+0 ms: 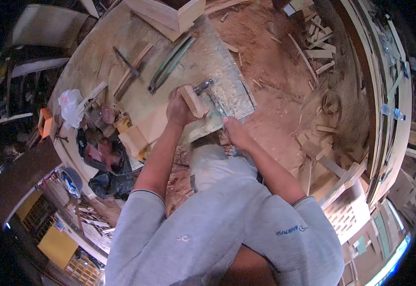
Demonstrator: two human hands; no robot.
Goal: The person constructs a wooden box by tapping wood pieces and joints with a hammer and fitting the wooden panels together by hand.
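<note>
My left hand is wrapped round a short, pale wooden block, held tilted over the workbench. Close to its right, my right hand grips the handle end of a hammer. The dark metal head lies just beside the block's upper end; whether the two touch is unclear. Beyond my hands, a green bow-shaped tool lies on the bench.
The workbench carries a clamp-like tool, a wooden corner piece and wood shavings. A white plastic bag and black bags are at left. Wood scraps litter the reddish floor at right.
</note>
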